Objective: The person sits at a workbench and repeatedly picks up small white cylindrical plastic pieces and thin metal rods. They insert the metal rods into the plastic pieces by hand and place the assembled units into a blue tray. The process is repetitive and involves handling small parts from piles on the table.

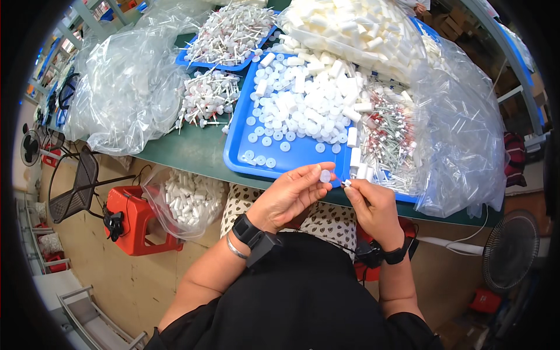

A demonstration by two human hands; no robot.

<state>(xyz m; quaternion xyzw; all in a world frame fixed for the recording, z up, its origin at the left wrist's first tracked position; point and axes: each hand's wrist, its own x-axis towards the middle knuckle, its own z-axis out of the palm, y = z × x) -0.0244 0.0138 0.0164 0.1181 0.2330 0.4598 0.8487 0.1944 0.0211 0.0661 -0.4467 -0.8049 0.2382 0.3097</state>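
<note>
My left hand (291,195) pinches a small translucent round disc (325,175) between thumb and finger, just over the near edge of a blue tray (242,157). Close on its right, my right hand (373,205) grips a small white plastic piece (346,183); the rest of that piece is hidden by the fingers. The disc and the white piece are apart. In the tray lie many loose discs (285,146) like the held one, mixed with white foam-like cylinders (352,137). Thin pins with white and red ends (391,134) are heaped at its right.
Finished-looking white stems with discs (224,38) fill another blue tray, with a loose pile (210,96) before it. A big bag of white cylinders (361,29) stands behind. Clear plastic bags (125,93) cover the left. A red stool (137,219) and a fan (510,248) stand below.
</note>
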